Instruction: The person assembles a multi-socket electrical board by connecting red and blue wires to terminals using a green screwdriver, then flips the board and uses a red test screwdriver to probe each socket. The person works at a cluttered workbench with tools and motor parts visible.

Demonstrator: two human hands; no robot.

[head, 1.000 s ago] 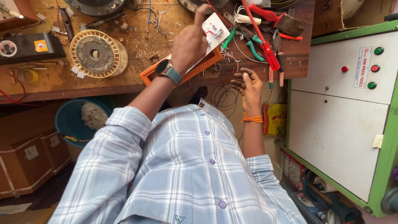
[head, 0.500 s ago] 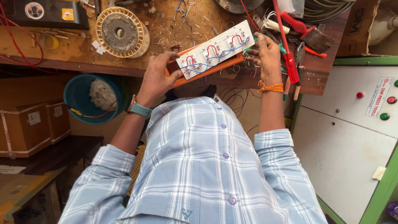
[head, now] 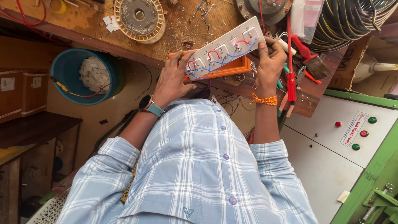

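I hold a long white switch plate point(head: 226, 49) with its wired back facing me, red and blue wires looping between the switches. It rests over an orange box point(head: 232, 68) at the workbench edge. My left hand point(head: 174, 79), with a wristwatch, grips the plate's left end. My right hand point(head: 269, 58), with an orange thread on the wrist, grips its right end.
The wooden workbench point(head: 83, 20) carries a round wound motor stator point(head: 139, 16), a red-handled screwdriver point(head: 291, 79), pliers, a brush and a coil of black cable point(head: 344, 20). A blue bucket point(head: 72, 74) of white pieces stands below. A grey-green control cabinet point(head: 344, 145) is at right.
My right hand came up from below the bench and took the plate's right end. The plate turned so its wired back faces me, now held by both hands over the orange box.
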